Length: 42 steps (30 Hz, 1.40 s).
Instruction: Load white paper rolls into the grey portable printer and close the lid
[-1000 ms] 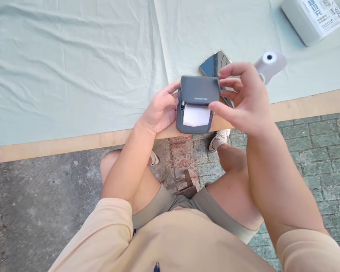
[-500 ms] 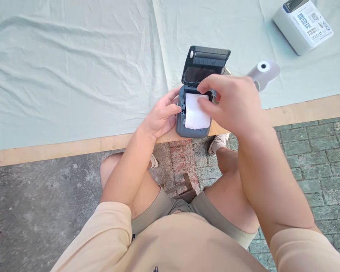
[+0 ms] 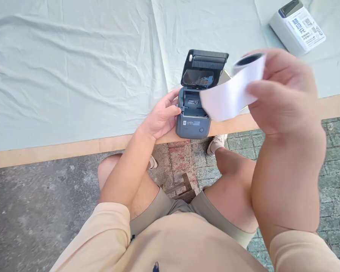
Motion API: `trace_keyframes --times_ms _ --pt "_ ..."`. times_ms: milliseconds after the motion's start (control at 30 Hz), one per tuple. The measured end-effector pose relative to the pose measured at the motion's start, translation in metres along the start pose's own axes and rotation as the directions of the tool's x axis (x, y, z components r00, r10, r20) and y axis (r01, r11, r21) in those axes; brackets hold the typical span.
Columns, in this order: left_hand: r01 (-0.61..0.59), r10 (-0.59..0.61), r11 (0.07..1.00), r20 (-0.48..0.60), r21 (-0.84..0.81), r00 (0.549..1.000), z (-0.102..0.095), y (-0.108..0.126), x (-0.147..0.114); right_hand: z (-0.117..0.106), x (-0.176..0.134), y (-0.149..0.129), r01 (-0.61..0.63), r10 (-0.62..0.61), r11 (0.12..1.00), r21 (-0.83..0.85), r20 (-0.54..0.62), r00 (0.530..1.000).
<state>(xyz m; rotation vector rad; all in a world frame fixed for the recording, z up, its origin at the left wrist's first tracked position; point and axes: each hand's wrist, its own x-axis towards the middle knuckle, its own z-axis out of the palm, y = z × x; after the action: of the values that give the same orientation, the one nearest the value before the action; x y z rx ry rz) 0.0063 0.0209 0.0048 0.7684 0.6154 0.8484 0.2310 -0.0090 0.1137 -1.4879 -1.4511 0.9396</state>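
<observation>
My left hand (image 3: 162,116), half-curled, steadies the printer (image 3: 193,107) at eight o'clock; my right hand (image 3: 285,90) pinches the roll (image 3: 229,92) at three. I judge: roll change; next calls for clearing the lid (image 3: 203,67).

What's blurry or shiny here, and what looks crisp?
In the head view, the right hand and paper roll look blurred; there, the printer looks crisper, with a reflection on the lid window; there too, soft shading marks the creased cloth.
</observation>
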Motion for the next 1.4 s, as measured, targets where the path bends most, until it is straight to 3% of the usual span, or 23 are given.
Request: trace_keyframes --times_ms 67,200,267,367,500,667,767,867,967,1100,1167,1267,1400 --pt "0.012 -0.012 1.0 0.026 0.0 1.0 0.001 0.002 0.0 -0.021 0.0 0.018 -0.106 0.139 0.908 0.404 -0.053 0.989" --pt "0.018 -0.018 1.0 0.052 -0.001 0.998 0.0 0.003 -0.001 -0.057 0.002 0.062 -0.038 0.237 0.736 0.676 -0.203 0.95" --pt "0.009 -0.009 1.0 0.058 -0.004 0.998 -0.001 0.003 0.0 -0.072 0.005 0.082 -0.014 0.299 0.724 0.689 -0.296 0.907" --pt "0.011 -0.011 1.0 0.064 0.005 0.998 -0.002 0.001 0.001 -0.091 0.013 0.108 -0.016 0.322 0.787 0.617 -0.388 0.863" --pt "-0.001 0.0 1.0 0.085 0.012 0.996 -0.004 0.001 0.002 -0.107 0.032 0.14 -0.032 0.31 0.847 0.531 -0.443 0.841" --pt "0.021 -0.021 1.0 0.064 -0.008 0.998 -0.003 0.001 0.001 -0.103 0.049 0.157 -0.118 0.446 0.847 0.518 -0.573 0.687" --pt "0.023 -0.021 0.999 0.049 -0.033 0.999 -0.003 0.001 0.001 -0.094 0.045 0.154 -0.083 0.393 0.884 0.46 -0.636 0.664" --pt "0.014 -0.011 0.999 0.052 -0.042 0.999 -0.003 -0.001 0.001 -0.087 0.04 0.152 -0.012 0.239 0.951 0.31 -0.708 0.665" --pt "0.007 -0.006 1.0 0.063 -0.019 0.998 -0.004 -0.002 0.001 -0.083 0.042 0.152 0.016 -0.026 1.0 -0.02 -0.752 0.659" --pt "-0.005 0.005 1.0 0.074 -0.004 0.997 -0.004 -0.003 0.001 -0.079 0.046 0.151 -0.04 -0.264 0.923 -0.382 -0.709 0.653" --pt "-0.005 0.006 1.0 0.075 -0.015 0.997 -0.004 -0.002 0.001 -0.076 0.044 0.147 -0.061 -0.28 0.907 -0.418 -0.703 0.654" --pt "0.008 -0.008 1.0 0.063 -0.011 0.998 -0.003 -0.001 0.001 -0.071 0.038 0.142 -0.109 -0.252 0.875 -0.472 -0.637 0.728" --pt "0.026 -0.026 1.0 0.056 0.008 0.998 -0.003 0.001 0.001 -0.066 0.036 0.142 -0.283 -0.101 0.81 -0.514 -0.598 0.795"
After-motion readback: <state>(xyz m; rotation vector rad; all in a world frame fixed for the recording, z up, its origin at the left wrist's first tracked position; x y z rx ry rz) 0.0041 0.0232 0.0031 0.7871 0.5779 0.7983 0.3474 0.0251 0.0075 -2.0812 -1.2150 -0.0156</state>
